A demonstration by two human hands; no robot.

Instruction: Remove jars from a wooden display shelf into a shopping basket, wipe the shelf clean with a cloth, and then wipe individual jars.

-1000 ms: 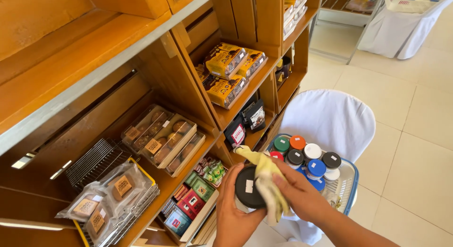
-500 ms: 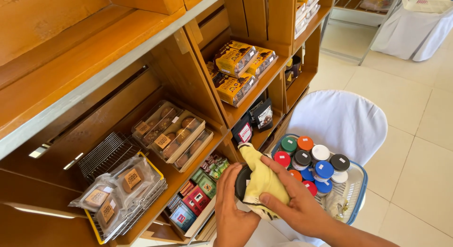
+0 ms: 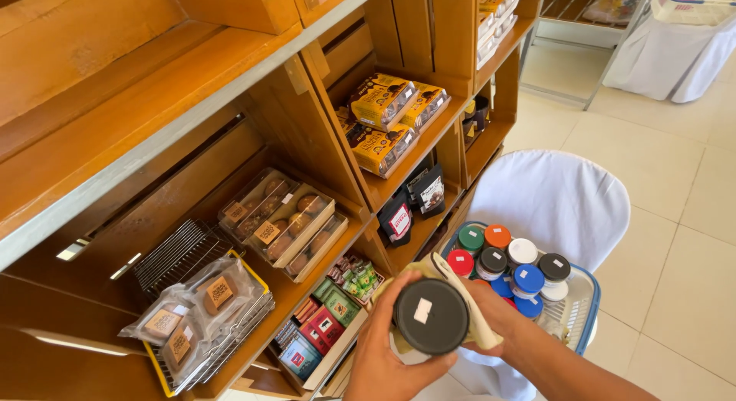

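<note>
- The jar (image 3: 429, 318) is round, with a flat matte black lid that bears one small white square sticker; a pale body shows just below the lid's rim.
- The left hand (image 3: 387, 355) cups the jar from below and from the left, its fingers (image 3: 381, 309) curled around the side under the lid.
- The right hand (image 3: 502, 317) lies against the jar's right side, fingers closed on a soft, crumpled yellow cloth (image 3: 468, 309) that is pressed between palm and jar and drapes behind the lid.
- The jar sits low in the centre of the view, held in the air in front of the wooden shelf (image 3: 192, 110) and just left of the basket (image 3: 586, 309).
- The basket is blue-rimmed wire and holds small round jars with smooth lids: two red, two blue, two black, one green, one orange and one white can be counted, with more partly hidden beneath.
- It rests on a chair (image 3: 560, 202) draped in white fabric.
- On the shelf, three yellow boxes (image 3: 387, 117) lean in one compartment.
- Clear plastic trays (image 3: 280, 221) of brown round cakes fill the compartment to their left.
</note>
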